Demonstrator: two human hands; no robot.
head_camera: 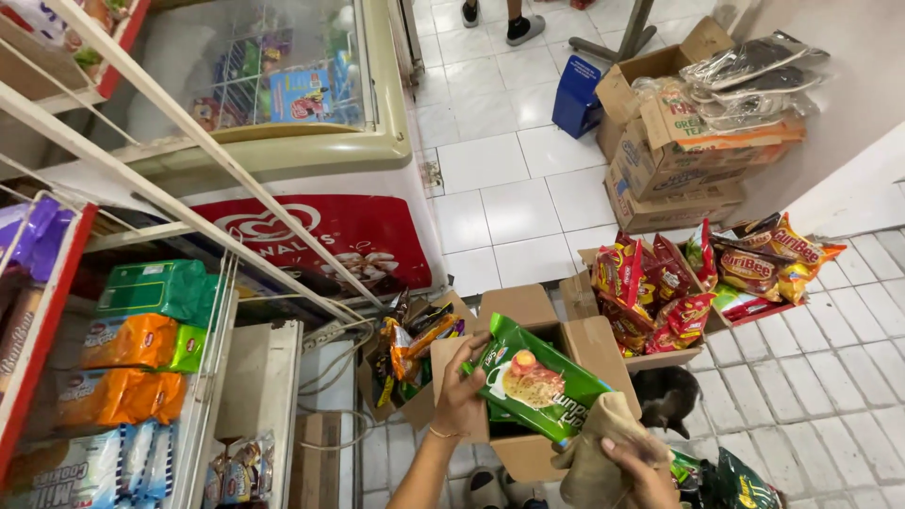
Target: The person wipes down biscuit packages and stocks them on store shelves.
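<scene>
My left hand [462, 391] grips the left end of a green noodle packet [537, 377] and holds it above an open cardboard box [556, 330]. My right hand [641, 462] is at the bottom right, closed on a beige cloth [594, 443] that hangs just under the packet's right end. More green packets [735, 481] lie at the bottom right edge.
A second open box [660, 311] holds red and yellow snack bags. An ice-cream chest freezer [283, 141] stands at left behind a white wire rack [141, 377] with orange and green packs. Stacked cartons [679, 160] line the right wall. A dark animal [665, 396] sits by the box. A person's feet [509, 19] show far back.
</scene>
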